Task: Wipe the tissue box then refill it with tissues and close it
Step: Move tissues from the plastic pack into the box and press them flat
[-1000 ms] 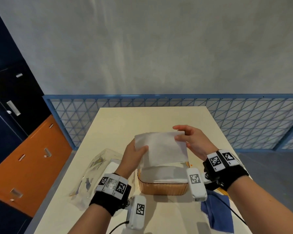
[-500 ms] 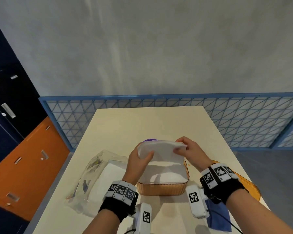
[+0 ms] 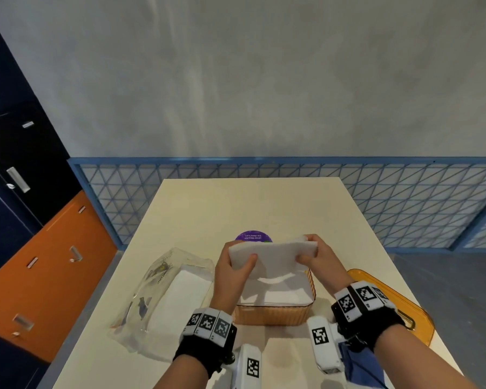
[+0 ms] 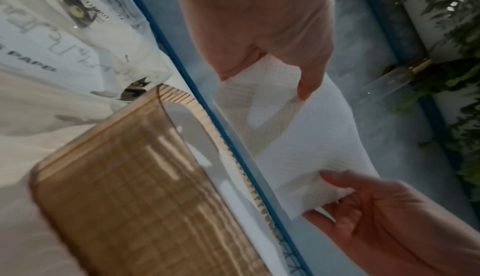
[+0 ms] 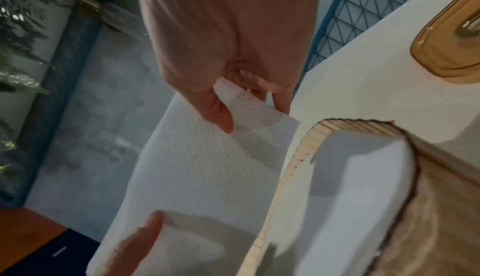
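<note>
Both hands have come down and folded the raised top sheet forward since a second ago, when it stood upright like a flag. Nearest the camera, a blue cloth (image 3: 359,366) lies at the table (image 3: 253,197) edge by the right forearm. Next out, the amber tissue box (image 3: 272,317) stands open, packed with white tissues (image 3: 281,296), its amber lid (image 3: 390,301) flat just to the right and the plastic tissue pack (image 3: 163,290) to the left. Above the box, the left hand (image 3: 232,276) pinches one corner of the top sheet (image 3: 272,256) and the right hand (image 3: 319,262) pinches the other (thumbs on top in both wrist views). To do this well, I'd keep the sheet taut and centred, so it threads the lid's slot without tearing. Farthest, a purple round sticker (image 3: 253,237) peeks out behind.
</note>
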A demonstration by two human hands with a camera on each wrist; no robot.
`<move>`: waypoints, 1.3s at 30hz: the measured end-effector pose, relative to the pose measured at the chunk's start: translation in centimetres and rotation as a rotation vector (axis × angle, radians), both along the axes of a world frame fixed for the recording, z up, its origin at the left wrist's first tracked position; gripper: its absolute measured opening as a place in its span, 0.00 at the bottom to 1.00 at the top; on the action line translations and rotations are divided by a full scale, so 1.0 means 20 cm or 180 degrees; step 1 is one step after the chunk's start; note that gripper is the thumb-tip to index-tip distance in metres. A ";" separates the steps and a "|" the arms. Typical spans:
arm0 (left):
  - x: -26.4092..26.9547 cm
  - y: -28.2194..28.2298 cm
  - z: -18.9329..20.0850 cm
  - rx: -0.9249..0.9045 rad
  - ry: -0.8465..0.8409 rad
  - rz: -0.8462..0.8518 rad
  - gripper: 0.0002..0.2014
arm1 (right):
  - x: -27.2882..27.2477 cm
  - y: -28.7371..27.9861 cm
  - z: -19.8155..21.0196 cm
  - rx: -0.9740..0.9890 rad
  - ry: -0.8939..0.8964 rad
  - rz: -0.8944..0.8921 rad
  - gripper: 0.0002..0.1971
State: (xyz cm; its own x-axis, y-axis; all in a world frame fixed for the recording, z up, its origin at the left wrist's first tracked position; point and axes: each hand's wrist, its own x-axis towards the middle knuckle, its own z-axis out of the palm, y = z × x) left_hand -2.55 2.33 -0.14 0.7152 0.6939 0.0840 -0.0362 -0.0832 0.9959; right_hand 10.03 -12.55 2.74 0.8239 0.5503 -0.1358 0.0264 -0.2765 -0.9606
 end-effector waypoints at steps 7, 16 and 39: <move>0.01 -0.04 -0.04 0.0209 0.0339 -0.0140 0.17 | 0.00 -0.01 -0.03 -0.0171 -0.0128 -0.0038 0.08; 0.07 0.04 -0.02 0.0700 0.1164 0.0174 0.13 | 0.01 -0.03 -0.06 -0.0386 -0.0040 -0.0298 0.07; 0.02 0.07 -0.02 0.3707 0.2516 -0.1025 0.34 | -0.12 0.00 -0.14 -0.2357 -0.2762 0.0311 0.27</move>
State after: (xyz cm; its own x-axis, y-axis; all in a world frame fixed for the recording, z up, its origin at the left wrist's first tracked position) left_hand -2.07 3.71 -0.59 0.9504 0.3109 -0.0052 0.3087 -0.9413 0.1369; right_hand 7.58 -12.48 -0.11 0.7564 0.6389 0.1403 0.6533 -0.7272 -0.2105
